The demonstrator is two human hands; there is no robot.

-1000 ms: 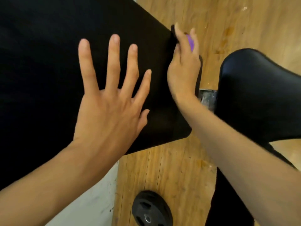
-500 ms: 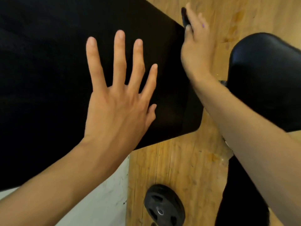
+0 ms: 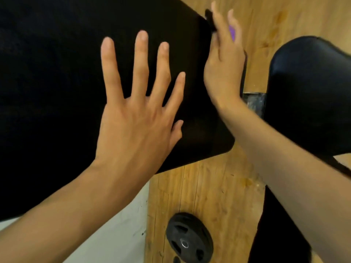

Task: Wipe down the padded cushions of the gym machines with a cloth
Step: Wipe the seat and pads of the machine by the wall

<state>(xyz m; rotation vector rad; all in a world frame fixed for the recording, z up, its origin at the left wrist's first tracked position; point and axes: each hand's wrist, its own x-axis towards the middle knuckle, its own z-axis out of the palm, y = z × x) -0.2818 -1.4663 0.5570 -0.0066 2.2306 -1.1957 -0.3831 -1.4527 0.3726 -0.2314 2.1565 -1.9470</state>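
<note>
A large black padded cushion (image 3: 57,73) fills the left and centre of the head view. My left hand (image 3: 136,118) lies flat on it with the fingers spread and straight. My right hand (image 3: 224,69) is at the cushion's right edge, fingers straight and slightly blurred, pressing a purple cloth (image 3: 232,35) against that edge. Only a small sliver of the cloth shows between the fingers. A second black padded seat (image 3: 307,95) sits to the right, beyond my right forearm.
Wooden floor (image 3: 218,186) lies below the cushions. A black weight plate (image 3: 189,238) rests on it near the bottom centre. A scuffed metal frame piece (image 3: 254,103) joins the two pads. A white surface (image 3: 114,234) shows at the lower left.
My right hand slid away along the cushion's right edge, then back a little, and the purple cloth shows between the fingers again. My left hand stayed flat on the cushion.
</note>
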